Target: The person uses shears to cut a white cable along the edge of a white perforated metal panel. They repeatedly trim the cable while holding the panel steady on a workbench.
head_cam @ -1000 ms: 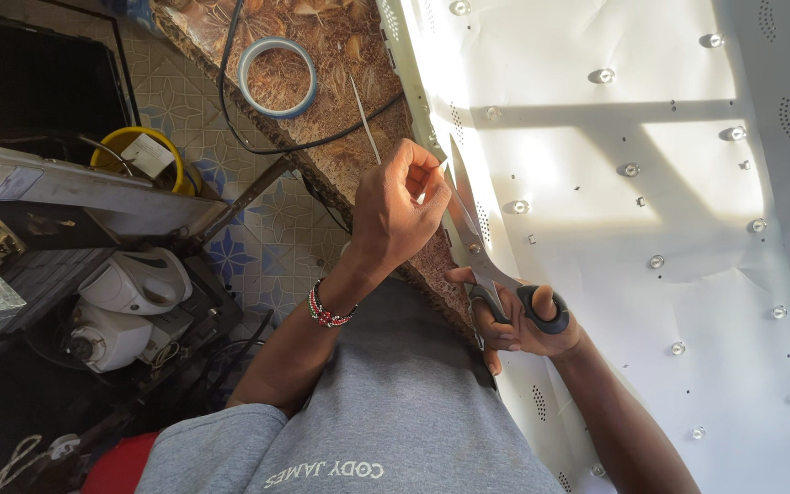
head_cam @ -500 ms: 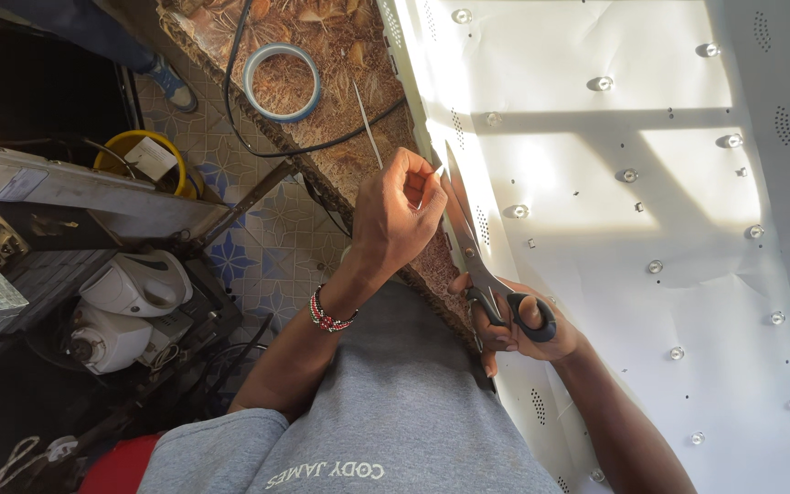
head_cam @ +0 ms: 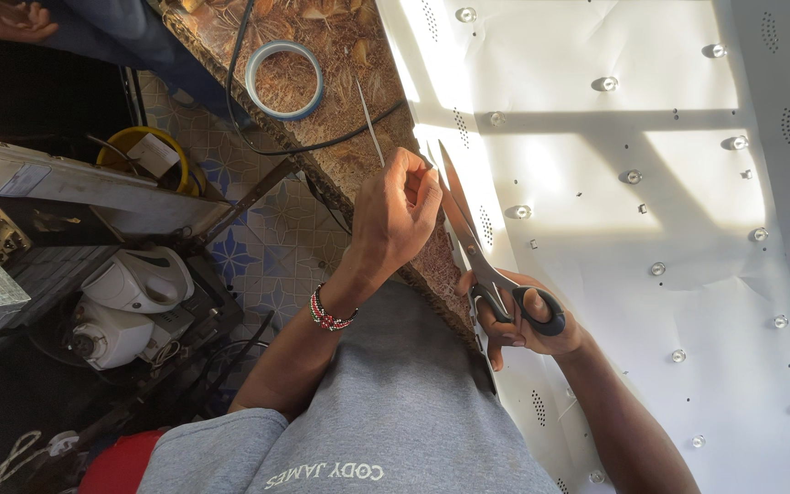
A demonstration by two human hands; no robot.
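My left hand (head_cam: 397, 212) pinches a thin white strip (head_cam: 369, 123) that runs up and away over the table's edge. My right hand (head_cam: 525, 322) grips the black handles of a pair of scissors (head_cam: 477, 256), fingers through the loops. The long metal blades point up toward my left fingers and meet the strip there. Both hands hover at the left edge of a large white reflector sheet (head_cam: 614, 220) dotted with small round lenses.
A roll of tape (head_cam: 284, 80) and a black cable (head_cam: 322, 144) lie on the brown patterned tabletop (head_cam: 322, 37). Below left are a tiled floor, white appliances (head_cam: 130, 302), a yellow reel (head_cam: 153, 155). Another person's hand (head_cam: 2, 16) shows at top left.
My hands have stayed together at the sheet's edge. The view has shifted slightly, bringing another person's hand and leg into the top left.
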